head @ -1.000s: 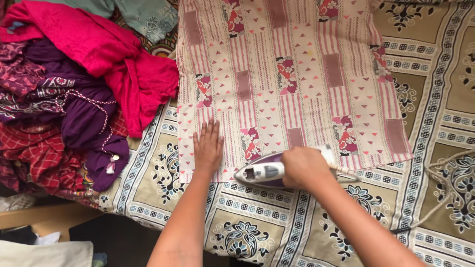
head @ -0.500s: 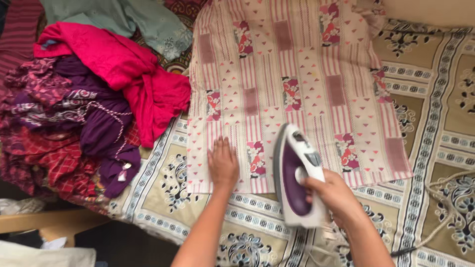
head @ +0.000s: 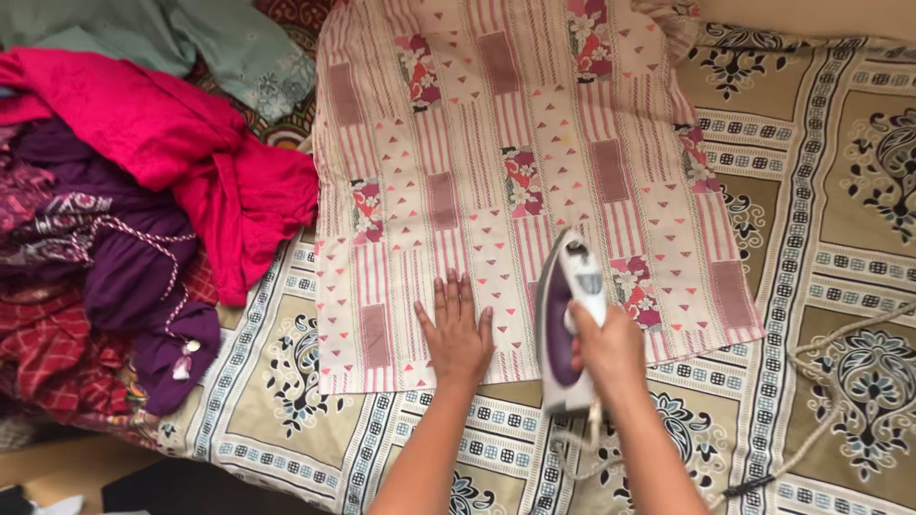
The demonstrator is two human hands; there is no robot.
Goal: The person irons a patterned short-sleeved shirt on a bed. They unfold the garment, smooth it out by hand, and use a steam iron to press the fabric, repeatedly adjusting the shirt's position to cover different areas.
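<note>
A pink and cream patterned cloth [head: 496, 162] with stripes, triangles and flower patches lies spread flat on a beige patterned bedsheet [head: 840, 219]. My left hand [head: 456, 331] rests palm down with fingers apart on the cloth's near edge. Just to its right, my right hand [head: 607, 349] grips the handle of a white and purple iron [head: 563, 315], whose nose points away from me onto the cloth. The iron's cord [head: 821, 401] trails off to the right over the sheet.
A heap of clothes lies at the left: a bright pink garment [head: 172, 133], purple ones [head: 134, 267], dark red checked fabric [head: 48, 362] and a pale green piece [head: 191, 38]. The bed's near edge drops to the floor [head: 76, 467] at the lower left.
The iron turned from lying sideways along the cloth's near edge to pointing away from me, and moved onto the cloth. My left hand shifted right along the near edge, closer to the iron.
</note>
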